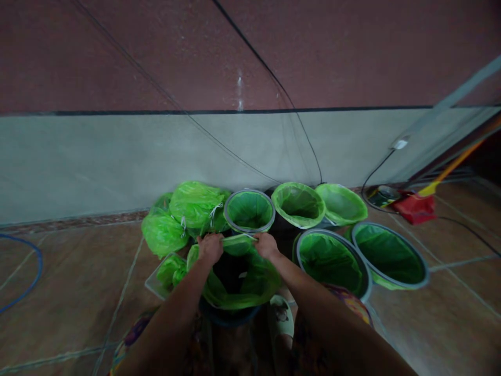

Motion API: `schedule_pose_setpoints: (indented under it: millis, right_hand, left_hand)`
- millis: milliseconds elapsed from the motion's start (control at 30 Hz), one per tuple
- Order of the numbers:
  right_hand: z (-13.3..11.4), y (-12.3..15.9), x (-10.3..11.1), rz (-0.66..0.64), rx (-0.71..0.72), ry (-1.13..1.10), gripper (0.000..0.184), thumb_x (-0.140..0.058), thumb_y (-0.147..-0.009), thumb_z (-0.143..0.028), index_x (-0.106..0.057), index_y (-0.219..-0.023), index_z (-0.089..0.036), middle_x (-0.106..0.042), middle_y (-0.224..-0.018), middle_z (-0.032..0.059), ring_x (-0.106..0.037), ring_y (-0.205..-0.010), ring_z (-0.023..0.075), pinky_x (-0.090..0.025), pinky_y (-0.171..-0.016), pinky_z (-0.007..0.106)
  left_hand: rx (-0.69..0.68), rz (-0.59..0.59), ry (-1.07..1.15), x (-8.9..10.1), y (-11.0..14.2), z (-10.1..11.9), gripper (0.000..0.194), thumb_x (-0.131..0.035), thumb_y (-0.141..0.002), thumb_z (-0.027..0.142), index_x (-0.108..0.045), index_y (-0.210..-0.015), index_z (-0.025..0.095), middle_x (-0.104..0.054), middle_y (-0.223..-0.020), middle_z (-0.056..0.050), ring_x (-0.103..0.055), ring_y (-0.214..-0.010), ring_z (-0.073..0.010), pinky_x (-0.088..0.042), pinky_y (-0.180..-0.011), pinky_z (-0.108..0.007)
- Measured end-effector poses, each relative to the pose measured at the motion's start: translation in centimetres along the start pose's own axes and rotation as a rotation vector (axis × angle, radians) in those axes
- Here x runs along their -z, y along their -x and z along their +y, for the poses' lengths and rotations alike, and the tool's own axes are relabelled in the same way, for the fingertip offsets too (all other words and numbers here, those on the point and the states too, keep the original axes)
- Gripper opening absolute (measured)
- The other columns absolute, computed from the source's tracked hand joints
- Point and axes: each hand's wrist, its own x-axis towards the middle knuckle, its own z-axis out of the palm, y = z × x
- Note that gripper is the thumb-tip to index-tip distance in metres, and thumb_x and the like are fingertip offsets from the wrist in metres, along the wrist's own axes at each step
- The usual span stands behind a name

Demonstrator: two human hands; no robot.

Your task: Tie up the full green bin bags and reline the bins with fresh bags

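A dark bin (230,313) stands on the floor right below me, with a bright green plastic liner bag (242,284) draped over its mouth. My left hand (210,246) is closed on the far edge of the bag at its left. My right hand (266,244) is closed on the same far edge at its right. The stretch of bag between the two hands is pulled taut. Both forearms reach forward over the bin.
Several lined bins (249,210) (298,203) (332,258) (389,255) stand behind and to the right. Tied green bags (195,206) lie at the left by a clear tray (162,277). A wall runs behind; cables, a red dustpan (415,208) and a blue hose (27,271) lie about.
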Motion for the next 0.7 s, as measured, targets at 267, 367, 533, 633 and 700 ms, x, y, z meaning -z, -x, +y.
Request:
schedule_pose_setpoints:
  millis: [267, 367, 533, 633, 700]
  right_hand:
    - [0.7, 0.0, 1.3, 0.015, -0.05, -0.051, 0.028, -0.055, -0.081, -0.014, -0.077, -0.097, -0.02, -0.076, -0.1, 0.0057, -0.069, -0.097, 0.0195, -0.047, -0.082, 0.023]
    - [0.7, -0.3, 1.0, 0.011, -0.004, -0.059, 0.039, -0.058, -0.079, -0.014, -0.07, -0.117, -0.016, -0.073, -0.114, 0.0086, -0.067, -0.107, 0.021, -0.047, -0.09, 0.024]
    - [-0.4, -0.9, -0.3, 0.028, 0.026, -0.126, 0.061, -0.063, -0.085, -0.027, -0.048, -0.142, -0.01, -0.066, -0.128, 0.014, -0.063, -0.116, 0.0237, -0.045, -0.099, 0.028]
    - [-1.2, -1.3, -1.0, -0.003, 0.047, -0.106, 0.051, -0.061, -0.087, -0.025, -0.054, -0.136, -0.012, -0.068, -0.124, 0.0137, -0.063, -0.117, 0.0233, -0.046, -0.098, 0.028]
    - [-1.8, -1.3, -1.1, -0.022, 0.062, -0.064, 0.037, -0.058, -0.088, -0.021, -0.065, -0.124, -0.016, -0.071, -0.119, 0.0121, -0.064, -0.115, 0.0228, -0.046, -0.095, 0.028]
  left_hand:
    - [0.173, 0.162, 0.165, 1.9, 0.0, -0.4, 0.026, -0.05, -0.091, 0.021, -0.075, -0.099, 0.023, -0.074, -0.11, -0.007, -0.065, -0.107, -0.0248, -0.041, -0.099, -0.041]
    - [0.152, 0.184, 0.2, 1.8, 0.1, -0.3, 0.027, -0.05, -0.09, 0.018, -0.074, -0.101, 0.023, -0.074, -0.112, -0.006, -0.064, -0.109, -0.0242, -0.041, -0.1, -0.041]
    - [0.109, 0.198, 0.27, 2.1, 0.9, 0.7, 0.028, -0.049, -0.09, 0.016, -0.071, -0.108, 0.019, -0.073, -0.115, -0.008, -0.066, -0.108, -0.0211, -0.045, -0.097, -0.033]
    - [0.069, 0.091, 0.233, 2.6, 3.1, 1.3, 0.033, -0.048, -0.087, 0.013, -0.067, -0.115, 0.016, -0.071, -0.117, -0.01, -0.066, -0.108, -0.0207, -0.047, -0.097, -0.03]
    - [-0.004, -0.065, 0.166, 2.7, 5.4, 1.2, 0.04, -0.05, -0.083, 0.01, -0.065, -0.119, 0.015, -0.07, -0.12, -0.011, -0.064, -0.112, -0.022, -0.046, -0.099, -0.032]
